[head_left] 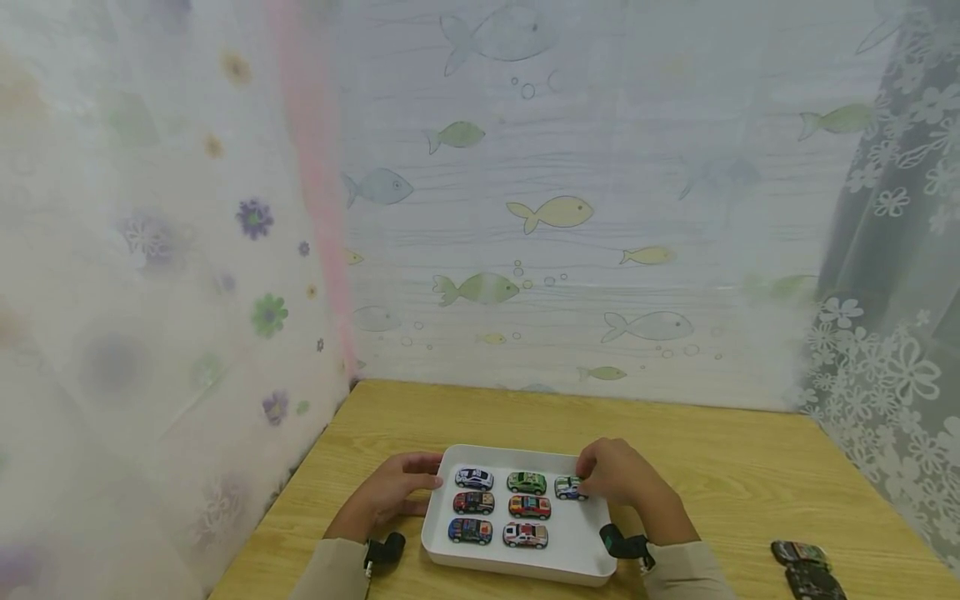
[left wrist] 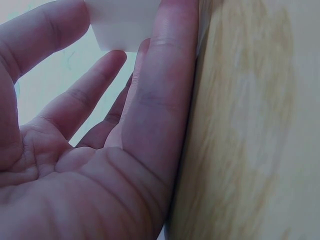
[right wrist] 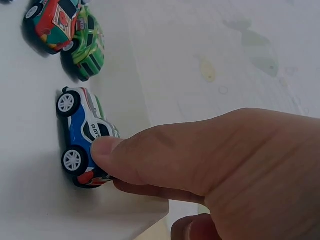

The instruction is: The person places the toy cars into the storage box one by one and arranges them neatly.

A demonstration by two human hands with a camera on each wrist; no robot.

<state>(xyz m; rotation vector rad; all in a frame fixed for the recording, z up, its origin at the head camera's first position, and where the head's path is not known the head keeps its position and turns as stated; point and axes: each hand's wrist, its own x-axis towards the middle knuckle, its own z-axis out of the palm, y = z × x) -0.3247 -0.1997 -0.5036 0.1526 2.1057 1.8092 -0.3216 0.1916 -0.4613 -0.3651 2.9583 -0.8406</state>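
A white tray point(head_left: 558, 554) lies on the table with several small toy cars in it. My right hand point(head_left: 618, 475) pinches a white, blue and green toy car point(right wrist: 82, 125) near the tray's upper right corner; the thumb presses its side, and its wheels face the tray floor. My left hand point(head_left: 393, 487) holds the tray's left edge, thumb at the rim and other fingers along the outer wall. Beside the pinched car is a green toy car point(head_left: 527, 482), with a red and yellow toy car point(head_left: 529, 507) below it.
At the left of the tray are a white toy car point(head_left: 474, 478), a red and black one point(head_left: 473, 502) and a blue one point(head_left: 470, 531). A white and red toy car point(head_left: 525, 535) is at the bottom middle. More dark toy cars point(head_left: 799, 552) lie on the wooden table point(head_left: 720, 467) at right.
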